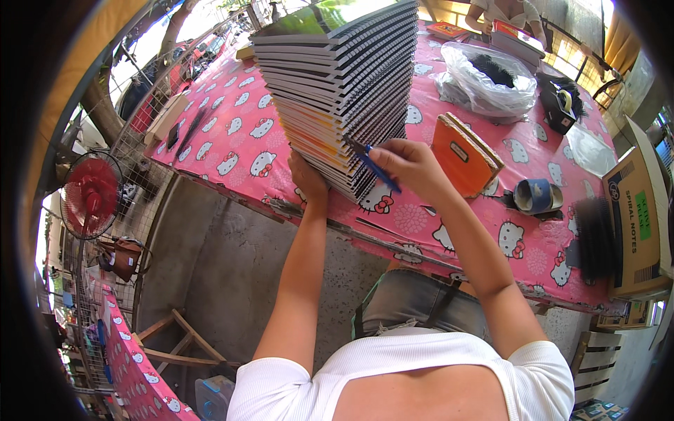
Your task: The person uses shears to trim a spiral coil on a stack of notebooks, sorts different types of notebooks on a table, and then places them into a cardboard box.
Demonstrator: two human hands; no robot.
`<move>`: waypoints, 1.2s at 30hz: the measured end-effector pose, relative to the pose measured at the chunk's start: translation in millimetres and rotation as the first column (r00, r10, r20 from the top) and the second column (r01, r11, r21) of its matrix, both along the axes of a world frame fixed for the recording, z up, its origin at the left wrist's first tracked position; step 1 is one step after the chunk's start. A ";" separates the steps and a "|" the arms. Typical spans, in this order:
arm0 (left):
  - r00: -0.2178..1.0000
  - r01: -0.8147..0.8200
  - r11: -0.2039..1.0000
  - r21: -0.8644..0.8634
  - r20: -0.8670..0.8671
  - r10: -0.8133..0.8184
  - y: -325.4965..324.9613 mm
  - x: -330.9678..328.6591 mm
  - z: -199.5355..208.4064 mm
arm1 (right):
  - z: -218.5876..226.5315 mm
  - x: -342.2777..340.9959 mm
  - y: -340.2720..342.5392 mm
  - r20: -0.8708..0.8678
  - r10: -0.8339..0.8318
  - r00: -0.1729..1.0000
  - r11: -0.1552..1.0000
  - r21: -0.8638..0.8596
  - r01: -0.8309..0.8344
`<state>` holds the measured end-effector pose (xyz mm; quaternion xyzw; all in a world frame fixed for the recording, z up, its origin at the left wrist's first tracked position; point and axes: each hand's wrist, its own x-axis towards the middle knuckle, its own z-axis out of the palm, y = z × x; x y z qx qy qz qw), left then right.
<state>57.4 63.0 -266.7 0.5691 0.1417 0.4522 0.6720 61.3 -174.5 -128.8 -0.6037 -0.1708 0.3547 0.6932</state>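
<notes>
A tall stack of spiral notebooks (337, 98) stands at the table's near edge, with its black coil bindings facing right. My left hand (307, 175) grips the lower left side of the stack; part of its fingers is hidden. In my right hand (407, 165) is a pair of blue-handled pliers (377, 167), their dark jaws up against the coils at the stack's right side. Just right of this hand, an orange board-like block (460, 158) with worn edges stands on the table.
A pink patterned cloth covers the table (235, 133). Farther right are a plastic bag of black coils (484, 84), a black tape dispenser (559, 109), a blue roll (536, 195) and a cardboard box (635, 217). Another person (516, 14) is at the far side. A red fan (91, 195) stands left.
</notes>
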 end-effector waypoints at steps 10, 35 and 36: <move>0.990 -0.139 0.988 0.061 0.024 0.138 6.6 4.0 -7.5 | -5.8 -14.7 11.9 0.924 -0.376 0.069 0.829 0.302 0.471; 0.966 -0.233 0.952 0.199 -0.065 0.251 -9.1 16.7 -10.0 | -27.3 -13.1 -18.7 0.706 -0.212 0.676 0.953 -0.004 0.303; 0.958 -0.259 0.944 0.206 -0.072 0.278 -1.7 12.1 -10.3 | -24.9 -17.1 -15.2 0.856 -0.261 0.446 0.926 0.092 0.366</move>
